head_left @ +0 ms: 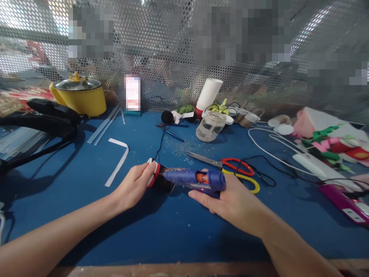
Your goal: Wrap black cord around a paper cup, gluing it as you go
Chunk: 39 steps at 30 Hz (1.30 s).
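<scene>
My left hand [138,177] is closed on a small black, red and white cup-like piece [166,185] lying on its side; its exact kind is unclear. A black cord [160,144] runs from it toward a black ball [167,117] at the back. In my right hand [227,196] is a blue hot glue gun [196,179], with fingers wrapped round its handle and a small red light lit on its side. The nozzle points left, at or very near the red-and-white band of the piece. Scissors [225,165] with red and yellow handles lie just behind my right hand.
On the blue table [115,231] are a bent white strip [121,163], pliers [173,132] and a clear plastic jar [210,126]. A yellow pot [83,100], a phone [132,92] and stacked paper cups [209,96] stand at the back. At right lie cables and a purple power strip [343,204].
</scene>
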Motion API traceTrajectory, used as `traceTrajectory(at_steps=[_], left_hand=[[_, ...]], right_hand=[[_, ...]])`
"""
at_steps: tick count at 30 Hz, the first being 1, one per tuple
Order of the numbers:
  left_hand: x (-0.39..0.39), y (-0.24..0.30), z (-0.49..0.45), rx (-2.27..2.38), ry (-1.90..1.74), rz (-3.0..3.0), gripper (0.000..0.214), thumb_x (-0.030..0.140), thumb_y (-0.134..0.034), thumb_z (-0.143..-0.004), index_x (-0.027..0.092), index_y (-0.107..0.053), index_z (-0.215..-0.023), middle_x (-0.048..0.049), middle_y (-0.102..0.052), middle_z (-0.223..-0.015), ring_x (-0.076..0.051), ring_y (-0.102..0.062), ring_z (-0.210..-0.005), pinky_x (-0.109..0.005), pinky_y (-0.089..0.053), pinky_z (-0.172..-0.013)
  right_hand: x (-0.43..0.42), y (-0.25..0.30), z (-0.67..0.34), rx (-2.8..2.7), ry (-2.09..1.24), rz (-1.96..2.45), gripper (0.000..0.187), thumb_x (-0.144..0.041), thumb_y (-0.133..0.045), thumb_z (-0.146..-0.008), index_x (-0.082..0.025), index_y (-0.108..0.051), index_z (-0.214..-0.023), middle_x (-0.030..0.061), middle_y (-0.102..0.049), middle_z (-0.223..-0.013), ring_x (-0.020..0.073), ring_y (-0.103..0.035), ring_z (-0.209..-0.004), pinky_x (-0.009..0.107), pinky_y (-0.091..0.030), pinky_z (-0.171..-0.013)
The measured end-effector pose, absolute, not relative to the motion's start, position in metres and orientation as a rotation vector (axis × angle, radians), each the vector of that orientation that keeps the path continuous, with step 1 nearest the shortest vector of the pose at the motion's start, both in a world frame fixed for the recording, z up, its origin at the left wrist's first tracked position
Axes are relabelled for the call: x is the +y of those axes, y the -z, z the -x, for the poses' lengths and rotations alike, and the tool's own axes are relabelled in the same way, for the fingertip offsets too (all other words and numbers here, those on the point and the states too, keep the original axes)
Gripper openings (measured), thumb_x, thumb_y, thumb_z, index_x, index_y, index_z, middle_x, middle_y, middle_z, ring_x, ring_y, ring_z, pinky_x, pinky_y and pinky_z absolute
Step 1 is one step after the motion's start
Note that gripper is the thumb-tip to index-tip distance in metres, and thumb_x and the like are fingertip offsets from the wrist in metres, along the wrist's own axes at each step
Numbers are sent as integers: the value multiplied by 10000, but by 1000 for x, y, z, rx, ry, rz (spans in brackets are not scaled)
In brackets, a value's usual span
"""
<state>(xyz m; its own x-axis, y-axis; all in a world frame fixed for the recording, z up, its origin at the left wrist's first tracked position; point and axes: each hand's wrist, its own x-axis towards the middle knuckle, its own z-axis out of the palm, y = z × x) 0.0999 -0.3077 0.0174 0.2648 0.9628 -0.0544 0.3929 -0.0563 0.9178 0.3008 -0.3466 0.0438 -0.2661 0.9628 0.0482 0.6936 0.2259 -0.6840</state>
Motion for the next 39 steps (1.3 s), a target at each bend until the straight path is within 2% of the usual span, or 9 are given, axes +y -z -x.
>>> traceTrajectory(at_steps=[10,27,39], left_hand=[[-310,-18,-101,1291,-779,-1615,389,427,-316,-802,144,-549,-669,13,-488,-581,-128,-423,-561,-231,-357,-534],[-310,-16,-101,1293,-798,-1603,395,441,-346,-782,125,-562,-684,11,-494,-563,-129,-425,-550,-236,-371,-539],[-310,-16,-100,1254,-752,-1674,403,430,-289,-808,141,-524,-654,26,-458,-568,-116,-392,-551,-238,-348,-537]], right_hand=[[-349,-43,-300,-2053,-763,1538,195,-412,-543,-720,-219,-520,-705,-44,-521,-490,121,-487,-440,241,-411,-472],[-348,-47,-301,-2041,-727,1537,199,-413,-521,-735,-224,-517,-673,-40,-515,-451,141,-524,-450,253,-432,-488],[-344,-47,-302,-2049,-667,1522,190,-384,-550,-723,-220,-523,-630,-42,-518,-434,154,-548,-496,254,-431,-508]])
